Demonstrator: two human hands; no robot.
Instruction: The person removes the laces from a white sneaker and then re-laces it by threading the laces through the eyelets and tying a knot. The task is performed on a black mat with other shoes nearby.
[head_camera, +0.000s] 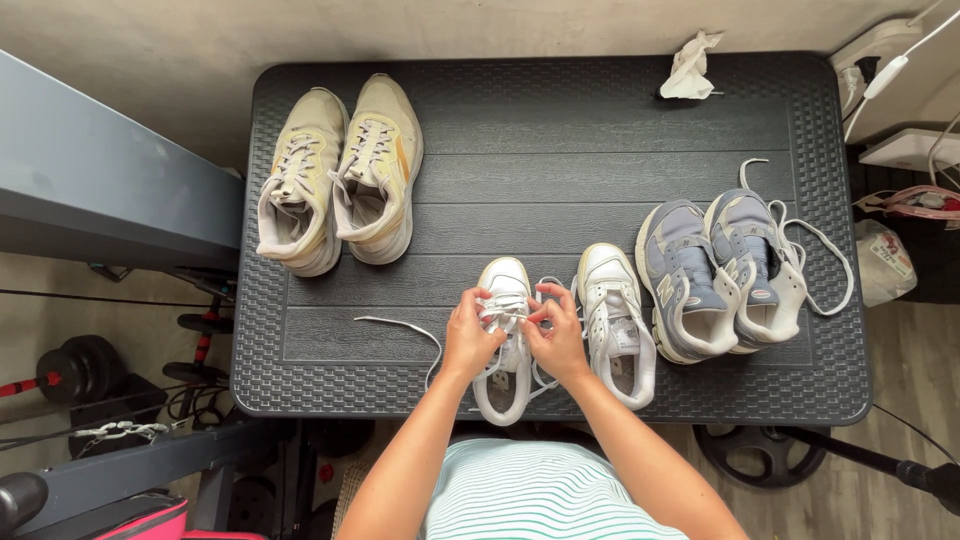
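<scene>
1. Both of your hands are at work low in the middle of the frame: your left hand (470, 335) and your right hand (557, 335) are each pinched shut on the white lace (505, 312) of the left white sneaker (505, 335), meeting over its tongue.
2. That sneaker stands on the counter (560, 130) near its lower edge, toe pointing to the top of the frame, heel toward you.
3. Judging from the picture, the lacing is partly done: lace crosses the eyelets under your fingers, but one loose end (395, 325) trails out to the left across the counter and more slack loops out at the right of the shoe, so no finished knot shows.
4. Just beside it to the right stands its mate, the right white sneaker (618, 325); whether its lace is tied I cannot tell.
5. Farther right, the blue-grey pair (722, 275) sits side by side, with a long white lace lying loose around the right shoe, so that one looks untied.
6. At the upper left, the beige pair (338, 175) stands together, laces crossed and lying neat on the tongues.
7. At the top edge, right of centre, lies a crumpled white tissue (690, 68).
</scene>
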